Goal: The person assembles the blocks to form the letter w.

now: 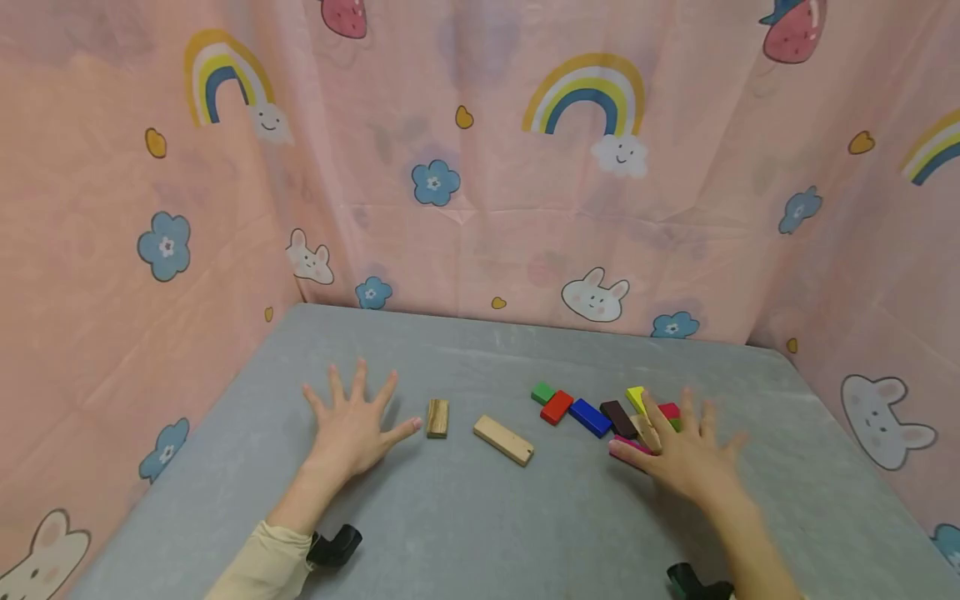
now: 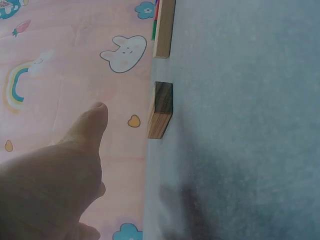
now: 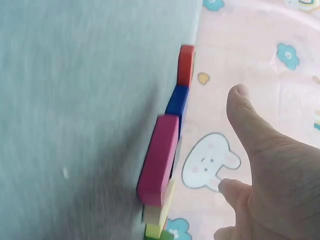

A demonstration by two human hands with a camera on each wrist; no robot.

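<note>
My left hand [image 1: 351, 429] is spread over the left of the table, holding nothing, its thumb pointing at a short striped wooden block [image 1: 437, 418]. Farther right lies a longer pale wooden block [image 1: 503, 440]. The right hand [image 1: 693, 454] is also spread, above a group of coloured blocks, and partly covers them in the head view. Around it are a magenta block [image 3: 159, 160], a dark brown block [image 1: 618, 418], a yellow block [image 1: 636, 398] and a pale wooden block [image 1: 644, 432]. A blue block [image 1: 590, 417], a red block [image 1: 557, 407] and a green block [image 1: 542, 392] extend leftward.
The grey table [image 1: 480, 525] carries all the blocks. A pink curtain [image 1: 480, 250] printed with rainbows, rabbits and flowers stands behind it and along both sides. Black wrist cameras, such as the left camera [image 1: 335, 546], are strapped at both wrists.
</note>
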